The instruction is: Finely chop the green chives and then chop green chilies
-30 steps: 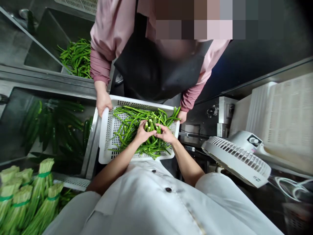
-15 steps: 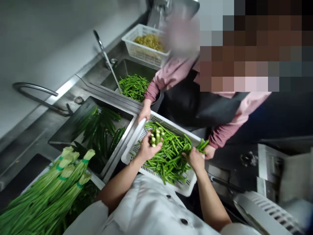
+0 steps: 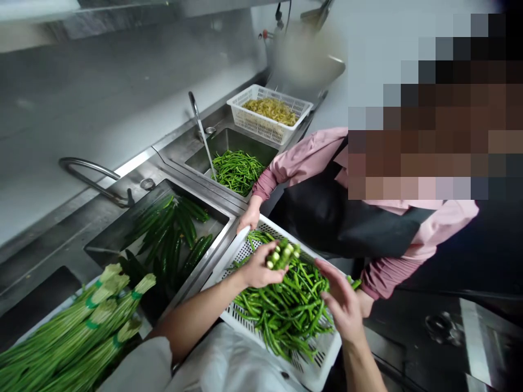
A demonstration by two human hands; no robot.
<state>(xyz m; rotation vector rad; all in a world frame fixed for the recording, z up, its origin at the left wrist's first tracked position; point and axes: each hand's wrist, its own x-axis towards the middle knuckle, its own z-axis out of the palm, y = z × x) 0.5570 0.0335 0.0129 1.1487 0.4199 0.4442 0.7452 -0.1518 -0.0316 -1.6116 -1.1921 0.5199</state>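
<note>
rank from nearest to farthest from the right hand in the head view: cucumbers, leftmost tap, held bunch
1. Held bunch, in the left hand
2. Cucumbers, farther to the left
3. Leftmost tap, back left, beyond the cucumbers

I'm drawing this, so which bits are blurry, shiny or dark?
Head view throughout: a pale round patch up top is blurry; the silvery steel counter's back edge glares white; lower right is dim; the nearest long, thin green pods look clearer.

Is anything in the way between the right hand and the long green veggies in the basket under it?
Nothing I can see. The right hand is open by the veggies. The left hand, holding a green bunch, is off to one side.
</note>
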